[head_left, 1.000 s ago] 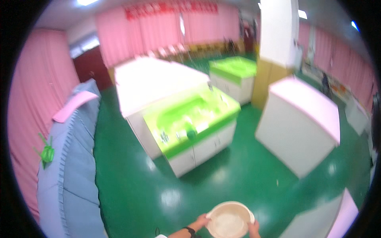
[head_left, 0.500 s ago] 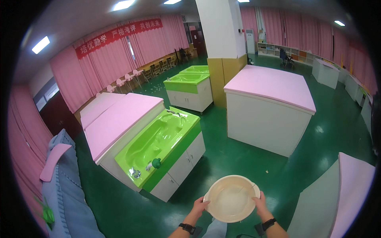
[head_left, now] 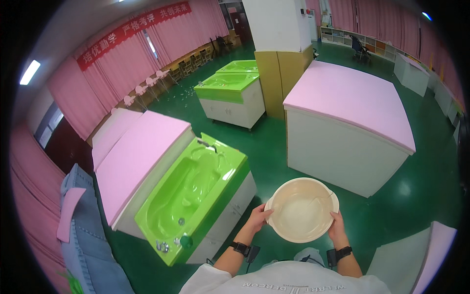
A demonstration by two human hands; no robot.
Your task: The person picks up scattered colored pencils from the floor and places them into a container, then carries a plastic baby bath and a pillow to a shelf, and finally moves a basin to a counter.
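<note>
A cream round plastic basin (head_left: 299,214) is held out in front of my body, between both hands. My left hand (head_left: 258,216) is closed on its left rim, thumb over the edge, fingers mostly underneath. Across from it, my right hand (head_left: 337,227) grips the right rim the same way. A thin dark line runs over the inner right wall; whether it is a crack or a strand, I cannot tell. To the left stands a bright green baby bathtub (head_left: 169,208) on a white cabinet, with a chrome tap (head_left: 162,246) and a green-headed sprayer (head_left: 186,240) at its near end.
Beside the tub is a pink-topped table (head_left: 142,152). A white cabinet with a pink padded top (head_left: 352,95) stands ahead right, and another pink-edged unit (head_left: 433,255) at lower right. More green tubs (head_left: 230,81) sit by the pillar (head_left: 284,81). A blue-covered piece (head_left: 90,235) lies left.
The basin and both hands have risen in the view, and more of my arms and shirt shows. My view has shifted, with the right cabinet appearing larger. Both hands keep their hold.
</note>
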